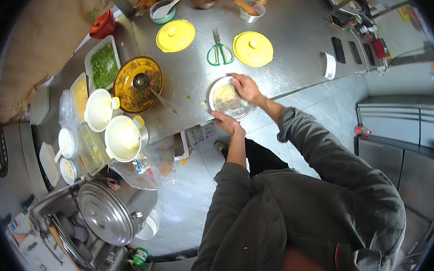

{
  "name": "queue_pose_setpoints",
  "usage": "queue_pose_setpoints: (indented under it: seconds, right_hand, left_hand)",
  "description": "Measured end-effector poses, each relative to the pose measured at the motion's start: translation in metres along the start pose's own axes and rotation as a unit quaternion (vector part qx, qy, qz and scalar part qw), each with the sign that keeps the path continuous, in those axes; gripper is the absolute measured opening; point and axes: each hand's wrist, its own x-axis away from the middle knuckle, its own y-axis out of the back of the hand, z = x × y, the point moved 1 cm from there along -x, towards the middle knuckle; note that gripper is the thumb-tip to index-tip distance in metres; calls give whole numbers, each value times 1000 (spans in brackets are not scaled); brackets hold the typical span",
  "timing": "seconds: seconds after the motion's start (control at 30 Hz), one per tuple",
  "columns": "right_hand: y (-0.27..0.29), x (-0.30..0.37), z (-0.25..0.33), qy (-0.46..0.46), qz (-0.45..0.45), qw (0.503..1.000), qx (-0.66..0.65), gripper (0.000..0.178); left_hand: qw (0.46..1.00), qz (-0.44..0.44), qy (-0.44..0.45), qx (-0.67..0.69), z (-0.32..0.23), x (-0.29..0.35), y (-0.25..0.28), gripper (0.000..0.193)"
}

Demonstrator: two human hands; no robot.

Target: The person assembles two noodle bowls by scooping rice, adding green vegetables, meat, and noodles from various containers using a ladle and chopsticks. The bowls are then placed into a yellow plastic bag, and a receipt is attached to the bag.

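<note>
While two yellow lids (pixel 176 36) lie farther off on the worktop (pixel 295 34), the round bowl (pixel 223 96) already holds food at the near edge, gripped between left hand (pixel 229 124) and right hand (pixel 245 87); whether covering it remains undone, I cannot tell.

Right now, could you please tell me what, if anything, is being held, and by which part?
The bowl, held at its rim: the left hand at the near edge, the right hand at the far right. Its underside is hidden.
</note>
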Motion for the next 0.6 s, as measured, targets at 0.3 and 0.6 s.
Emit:
queue_pose_setpoints:
  seconds: [0.3, 0.6]
  right_hand:
    - [19, 131, 39, -384, -197, 851, -298, 76]
    - [210, 137, -33, -312, -185, 697, -618, 66]
  left_hand:
    - [998, -27, -47, -10, 0, 91, 29, 80]
    - [825, 313, -467, -58, -149, 229, -105, 48]
